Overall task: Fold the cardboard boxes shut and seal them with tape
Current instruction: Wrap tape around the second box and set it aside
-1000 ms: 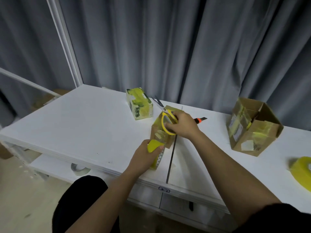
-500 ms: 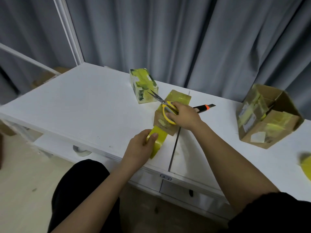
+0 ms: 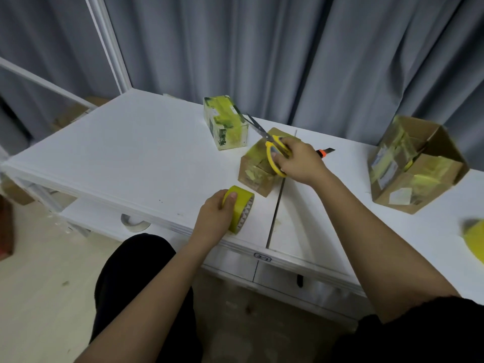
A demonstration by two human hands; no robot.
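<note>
Grey curtains hang close behind a white counter [image 3: 110,153], which is built of two slabs meeting at a dark seam, with a lower shelf under its left part and pale wooden floor below.

Judging by how things lie, the job is partway through. The small cardboard box [image 3: 258,174] directly under the right hand [image 3: 298,163] looks folded shut, with yellow tape across its top. Whether that strip is cut free from the tape roll [image 3: 239,208] cannot be told. The right hand's grip is closed around the yellow-handled scissors [image 3: 272,148], blades pointing away from the person. The left hand [image 3: 214,218], nearer the person than the right, has its fingers curled round the tape roll, which stands on edge on the counter just in front of the box.

Beyond the scissor tips sits a taped box [image 3: 225,121] — it appears finished. Well to the right of the right hand, a larger cardboard box [image 3: 413,166] has flaps standing open, so it seems left to close and seal. An orange-tipped cutter [image 3: 326,151] lies just past the right hand — another yellow roll [image 3: 475,237] shows at the far right edge.
</note>
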